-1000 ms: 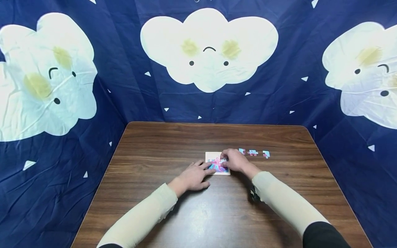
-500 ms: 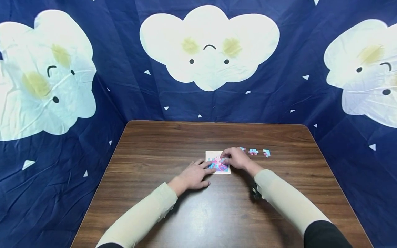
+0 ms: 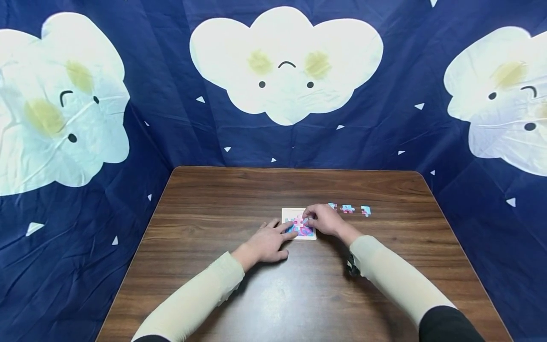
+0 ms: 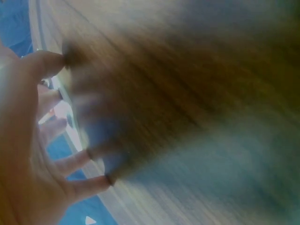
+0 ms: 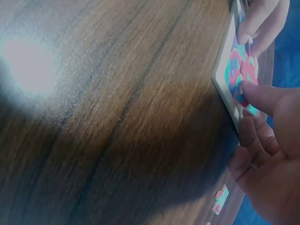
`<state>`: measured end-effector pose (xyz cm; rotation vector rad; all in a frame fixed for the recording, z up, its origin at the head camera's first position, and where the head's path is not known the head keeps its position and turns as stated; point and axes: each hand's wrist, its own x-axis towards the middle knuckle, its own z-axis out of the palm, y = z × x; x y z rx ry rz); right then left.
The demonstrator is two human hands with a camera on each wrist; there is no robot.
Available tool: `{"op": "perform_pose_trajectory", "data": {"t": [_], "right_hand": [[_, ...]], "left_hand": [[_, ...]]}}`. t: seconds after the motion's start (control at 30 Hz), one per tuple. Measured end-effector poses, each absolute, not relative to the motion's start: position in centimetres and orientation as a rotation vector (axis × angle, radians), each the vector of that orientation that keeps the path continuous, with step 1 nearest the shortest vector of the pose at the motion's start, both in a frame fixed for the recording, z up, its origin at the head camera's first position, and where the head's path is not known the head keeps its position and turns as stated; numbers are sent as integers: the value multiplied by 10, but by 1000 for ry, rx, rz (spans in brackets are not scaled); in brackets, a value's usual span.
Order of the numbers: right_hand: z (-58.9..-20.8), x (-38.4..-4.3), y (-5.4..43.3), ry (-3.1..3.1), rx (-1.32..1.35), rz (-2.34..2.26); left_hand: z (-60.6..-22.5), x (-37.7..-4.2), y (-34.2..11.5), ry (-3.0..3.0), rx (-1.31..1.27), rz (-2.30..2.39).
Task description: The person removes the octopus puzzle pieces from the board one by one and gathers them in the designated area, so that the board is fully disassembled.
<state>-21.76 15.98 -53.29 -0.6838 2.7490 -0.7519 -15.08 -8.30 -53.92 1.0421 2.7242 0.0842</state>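
Note:
A small white-framed puzzle board (image 3: 288, 213) with a pink and blue picture lies mid-table, also in the right wrist view (image 5: 234, 70). My left hand (image 3: 267, 242) lies flat with its fingers straight, and the fingertips touch the board's left edge. My right hand (image 3: 325, 220) hovers over the board's right side. Its thumb and curled fingers pinch a pink puzzle piece (image 3: 304, 220) down onto the picture. The thumb tip (image 5: 255, 96) sits on the piece. The left wrist view is blurred and shows the spread fingers (image 4: 70, 161) on the wood.
Three loose puzzle pieces (image 3: 347, 209) lie in a row just right of the board; one shows by my right palm (image 5: 219, 200). The brown wooden table (image 3: 256, 190) is walled on three sides by dark blue cloth with cloud faces (image 3: 286, 66).
My right hand has crept slightly left across the board with the piece. The left hand has stayed in place.

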Motion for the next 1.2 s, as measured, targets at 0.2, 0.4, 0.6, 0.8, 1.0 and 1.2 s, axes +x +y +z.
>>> {"op": "perform_pose_trajectory", "data": {"t": [0.2, 0.4, 0.6, 0.8, 1.0, 1.2], "right_hand": [[-533, -217, 161, 2737, -668, -742], [-532, -218, 164, 2715, -679, -795], [-528, -219, 168, 2686, -655, -892], [-523, -219, 173, 2652, -584, -931], [-516, -220, 181, 2638, -574, -976], [-509, -220, 195, 2603, -530, -1074]], "left_hand": [[-540, -151, -82, 2718, 1052, 87], [-536, -151, -81, 2718, 1061, 96], [-532, -151, -82, 2708, 1048, 92], [-533, -150, -81, 2703, 1049, 81], [-536, -149, -81, 2697, 1037, 94], [-538, -148, -82, 2703, 1022, 106]]}}
